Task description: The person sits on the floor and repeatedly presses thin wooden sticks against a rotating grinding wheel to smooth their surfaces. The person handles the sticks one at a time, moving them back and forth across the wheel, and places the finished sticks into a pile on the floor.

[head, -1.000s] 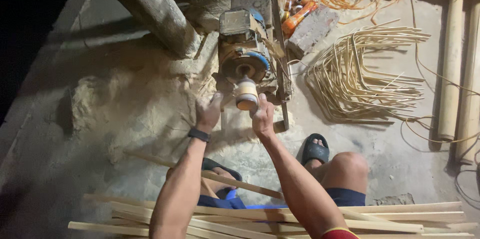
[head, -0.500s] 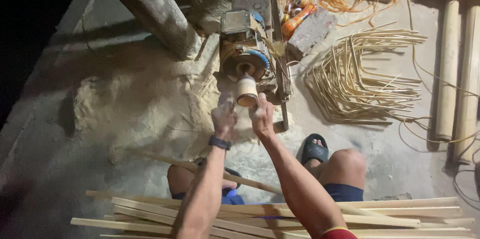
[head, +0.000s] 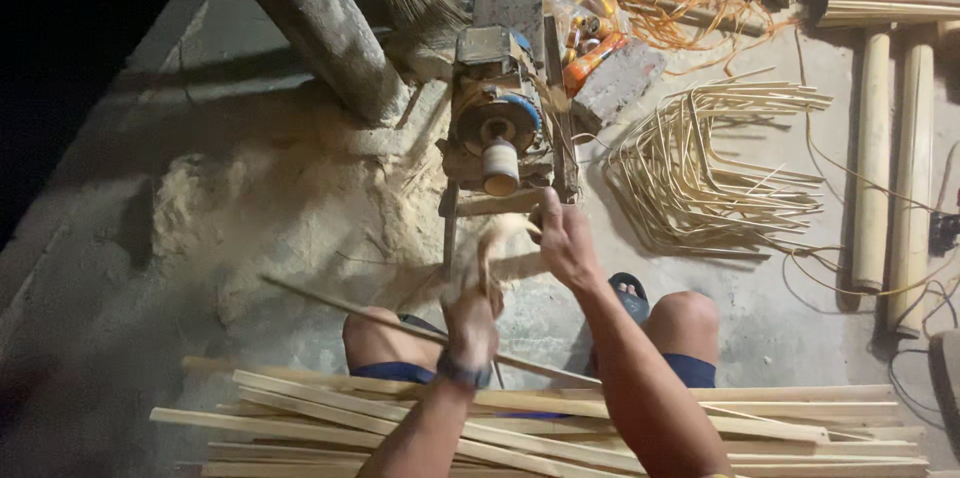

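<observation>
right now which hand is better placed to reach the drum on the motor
Right, probably. The right hand sits open just below the drum, close to the motor's frame. The left hand is lower, near the knees, blurred, around a thin stick.

Bare arms, dark shorts, sandals

The left hand [head: 470, 323] wears a dark band at the wrist; the right hand [head: 566, 240] is bare. Blue shorts [head: 690, 368] cover the thighs, a dark sandal [head: 630, 296] one foot.

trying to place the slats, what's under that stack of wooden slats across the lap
The wooden slats lie across both knees, over blue shorts. The thighs and the floor beneath are covered. The left hand hovers above them.
</observation>
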